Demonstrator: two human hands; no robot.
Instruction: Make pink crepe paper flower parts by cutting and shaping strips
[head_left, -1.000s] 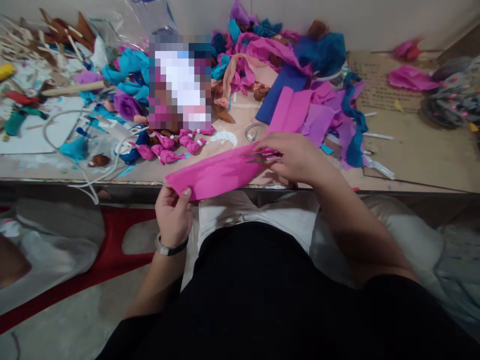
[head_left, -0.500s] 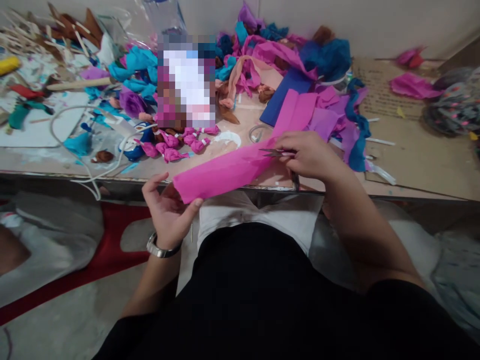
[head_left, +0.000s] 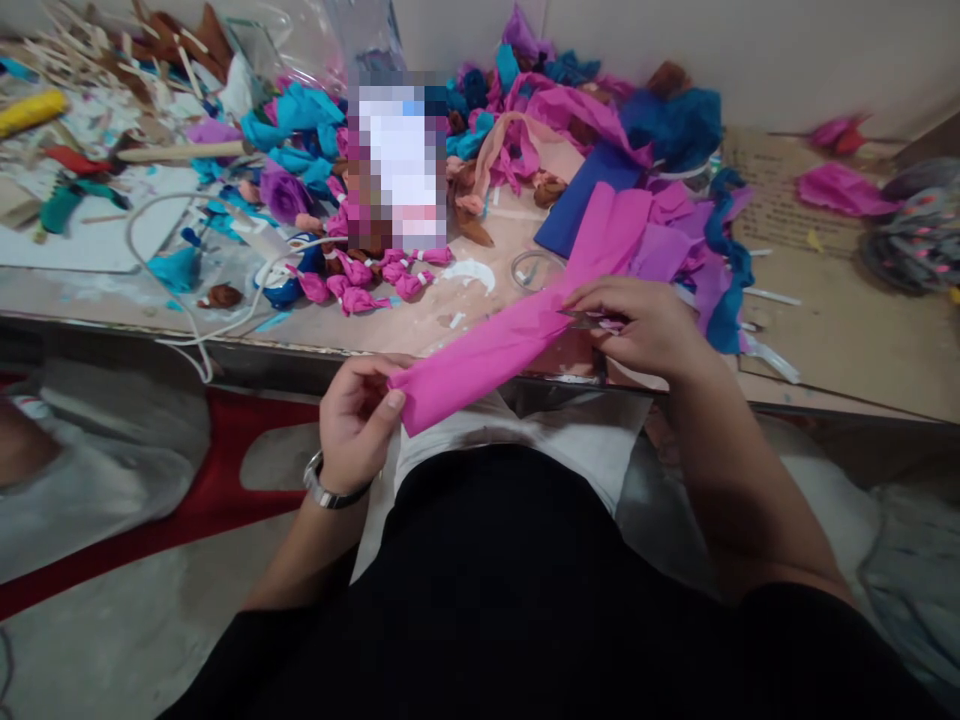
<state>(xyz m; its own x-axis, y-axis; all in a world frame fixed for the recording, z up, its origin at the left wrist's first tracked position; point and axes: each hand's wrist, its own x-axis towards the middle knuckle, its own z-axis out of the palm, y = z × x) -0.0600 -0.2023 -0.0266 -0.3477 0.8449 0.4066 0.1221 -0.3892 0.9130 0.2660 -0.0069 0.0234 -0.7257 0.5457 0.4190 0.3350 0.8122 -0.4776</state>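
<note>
Head view: left hand [head_left: 356,420] grip pinching pink paper strip [head_left: 487,355]; right hand [head_left: 641,325] grip holding scissors [head_left: 581,320].

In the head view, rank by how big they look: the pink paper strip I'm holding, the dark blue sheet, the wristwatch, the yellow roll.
1. pink paper strip
2. dark blue sheet, partly covered
3. and 4. wristwatch and yellow roll: look alike, and the watch is nearer, so unranked.

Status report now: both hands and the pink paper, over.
Left hand pinches near end of pink crepe paper strip. Right hand holds small scissors at far end. Nothing between hands.
</note>
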